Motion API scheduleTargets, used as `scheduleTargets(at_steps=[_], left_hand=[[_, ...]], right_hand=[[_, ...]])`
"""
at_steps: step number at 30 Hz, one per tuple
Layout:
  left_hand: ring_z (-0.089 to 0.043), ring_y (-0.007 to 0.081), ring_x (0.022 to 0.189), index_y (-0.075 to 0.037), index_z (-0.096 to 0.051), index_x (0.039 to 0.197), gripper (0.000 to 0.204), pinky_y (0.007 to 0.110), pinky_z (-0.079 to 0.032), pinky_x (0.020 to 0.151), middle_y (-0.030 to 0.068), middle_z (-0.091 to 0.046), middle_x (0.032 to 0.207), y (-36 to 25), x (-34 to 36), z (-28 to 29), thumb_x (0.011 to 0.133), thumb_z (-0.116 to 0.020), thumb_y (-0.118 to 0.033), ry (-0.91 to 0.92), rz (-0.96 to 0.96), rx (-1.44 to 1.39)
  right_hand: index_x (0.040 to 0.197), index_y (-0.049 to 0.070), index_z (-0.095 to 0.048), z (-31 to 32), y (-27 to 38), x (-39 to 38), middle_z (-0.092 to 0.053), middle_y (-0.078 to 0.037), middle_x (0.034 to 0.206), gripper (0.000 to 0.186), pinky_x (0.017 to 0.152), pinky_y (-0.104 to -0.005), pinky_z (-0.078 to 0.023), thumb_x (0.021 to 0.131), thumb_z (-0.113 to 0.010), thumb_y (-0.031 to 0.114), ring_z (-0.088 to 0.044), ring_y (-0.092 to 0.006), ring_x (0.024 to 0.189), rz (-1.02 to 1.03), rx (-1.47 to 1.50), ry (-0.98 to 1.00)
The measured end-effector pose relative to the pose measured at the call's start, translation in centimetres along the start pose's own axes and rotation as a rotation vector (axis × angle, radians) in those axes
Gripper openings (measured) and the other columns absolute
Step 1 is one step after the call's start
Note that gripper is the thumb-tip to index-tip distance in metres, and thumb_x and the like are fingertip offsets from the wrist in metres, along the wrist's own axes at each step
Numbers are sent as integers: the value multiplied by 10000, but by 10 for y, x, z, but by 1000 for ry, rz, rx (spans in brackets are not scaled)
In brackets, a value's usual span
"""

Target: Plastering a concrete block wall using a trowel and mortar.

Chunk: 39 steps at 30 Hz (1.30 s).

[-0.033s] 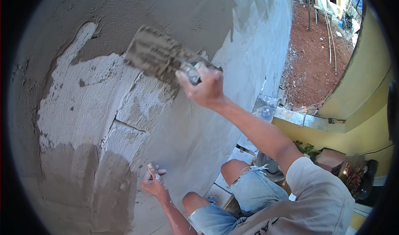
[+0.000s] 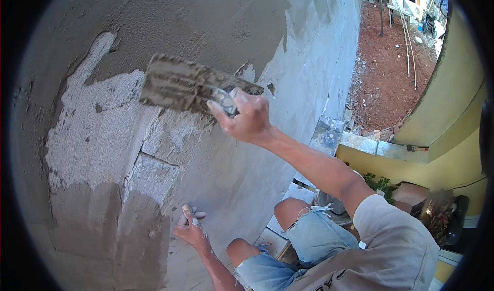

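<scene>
My right hand (image 2: 248,117) is wrapped round the handle of a rectangular plastering trowel (image 2: 172,84), whose visible face is caked with wet grey-brown mortar. The blade lies against or just over the wall; I cannot tell which. It spans the lower edge of a fresh mortar coat (image 2: 206,20) and the top of a bare patch of pale blocks (image 2: 92,136). Lower down, my left hand (image 2: 190,228) is beside the wall with its fingers apart, flecked with mortar and holding nothing. Whether it touches the wall is unclear.
Darker mortar (image 2: 144,234) covers the wall below the pale patch. My knees are bent close to the wall. At right are a ledge (image 2: 360,142) with a brush (image 2: 417,148), a yellow wall (image 2: 437,131), potted plants (image 2: 380,184) and reddish soil (image 2: 391,74) beyond.
The trowel has moved a little to the left, and its blade now lies more level. My right hand has shifted left and slightly down with it. My left hand has barely moved.
</scene>
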<state>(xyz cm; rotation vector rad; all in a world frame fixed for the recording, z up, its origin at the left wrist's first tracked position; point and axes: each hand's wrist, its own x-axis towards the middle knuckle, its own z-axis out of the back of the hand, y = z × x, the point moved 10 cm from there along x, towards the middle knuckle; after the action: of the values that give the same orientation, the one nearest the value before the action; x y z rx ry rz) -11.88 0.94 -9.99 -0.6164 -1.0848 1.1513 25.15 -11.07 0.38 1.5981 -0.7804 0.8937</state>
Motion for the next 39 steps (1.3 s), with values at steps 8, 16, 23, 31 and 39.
scheduleTargets(at_steps=[8, 16, 23, 31, 39], left_hand=[[-617, 138, 674, 158, -745, 929, 495, 323, -542, 745, 134, -709, 672, -4, 0, -2, 1050, -663, -315, -21, -9, 55], [-622, 130, 635, 134, -760, 870, 457, 302, -522, 700, 129, -720, 670, -4, 7, 3, 1041, -666, -279, 30, -12, 13], [-557, 88, 563, 128, -768, 864, 414, 279, -441, 551, 99, -707, 641, -10, -2, 10, 1027, -687, -244, 10, 12, -131], [-492, 65, 502, 83, -789, 789, 426, 266, -383, 484, 39, -624, 541, -17, -3, 9, 1014, -720, -272, 46, 32, -124], [-514, 84, 503, 92, -774, 785, 429, 277, -411, 494, 61, -638, 564, -7, 0, 5, 1017, -713, -265, 38, 20, -222]], right_hand=[[835, 14, -724, 49, -159, 85, -754, -216, 821, 503, 710, -508, -579, 859, -772, 514, -743, -423, 773, -525, -397, -207], [806, -19, -722, 76, -236, 57, -739, -185, 771, 500, 726, -460, -554, 864, -773, 475, -731, -338, 751, -787, -348, -236], [720, -17, -648, 22, -6, 172, -585, -15, 630, 478, 561, -303, -431, 874, -813, 404, -514, -82, 605, -257, 354, 52], [810, 50, -658, 5, 68, 327, -541, 17, 636, 485, 491, -332, -415, 963, -695, 509, -478, -92, 524, -306, 514, 294], [568, 53, -563, -90, 202, 212, -509, -41, 531, 554, 488, -411, -363, 1038, -493, 338, -402, -185, 468, 73, 172, 707]])
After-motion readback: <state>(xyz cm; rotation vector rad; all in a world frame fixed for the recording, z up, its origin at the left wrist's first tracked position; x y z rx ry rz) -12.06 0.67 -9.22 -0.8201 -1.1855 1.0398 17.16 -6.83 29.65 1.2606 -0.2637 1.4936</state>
